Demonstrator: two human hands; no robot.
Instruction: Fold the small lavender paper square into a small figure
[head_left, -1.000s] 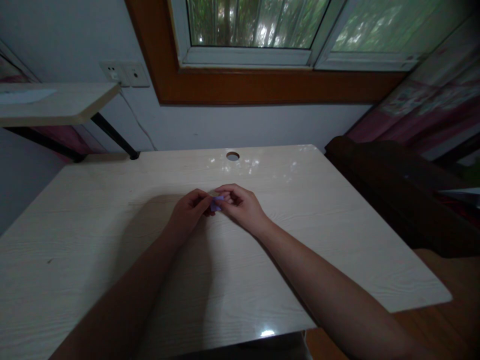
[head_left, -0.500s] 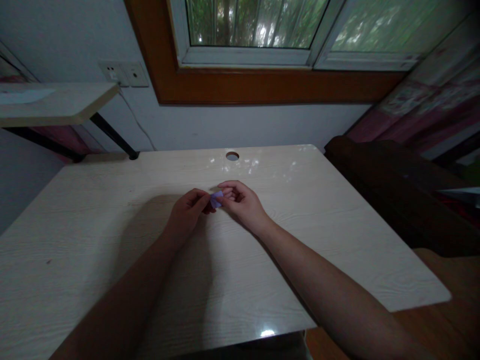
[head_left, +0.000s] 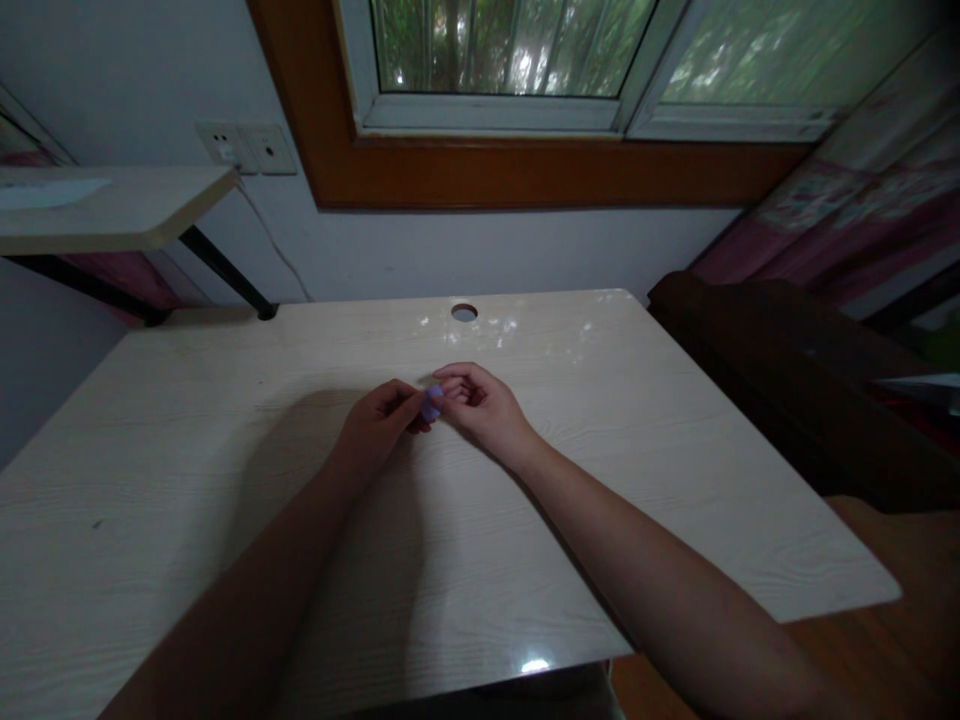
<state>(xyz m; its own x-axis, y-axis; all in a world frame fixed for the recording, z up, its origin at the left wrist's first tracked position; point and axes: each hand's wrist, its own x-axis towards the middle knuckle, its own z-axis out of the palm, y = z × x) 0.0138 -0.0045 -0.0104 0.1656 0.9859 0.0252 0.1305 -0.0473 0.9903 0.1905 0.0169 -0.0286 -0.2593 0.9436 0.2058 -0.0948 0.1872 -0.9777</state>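
Where the upper left of the frame is filled by wall, a pale wood-grain shelf with a rounded corner [head_left: 120, 220] is carried on slanting black round legs [head_left: 229, 274]. A flat whitish sheet [head_left: 49, 193] is borne on its top. Just right of this, white square wall sockets [head_left: 247, 148] are noted, and a thin white cable [head_left: 271, 235] is seen running down the wall.

Most of the lower frame is taken up by a glossy pale wood-grain desk [head_left: 675, 450]; a shadow is cast on it, left of centre. At frame centre, the bare left hand [head_left: 379, 415] is curled, its thumb and forefinger closed on a small lavender piece [head_left: 432, 405]. The piece is held above the desk between both hands; its material cannot be told. Its right edge is pinched by the thumb and fingers of the bare right hand [head_left: 480, 400], whose forefinger is arched above.

At far right, dark brown furniture [head_left: 787, 390] is overhung by a pink-and-white patterned curtain [head_left: 847, 200].
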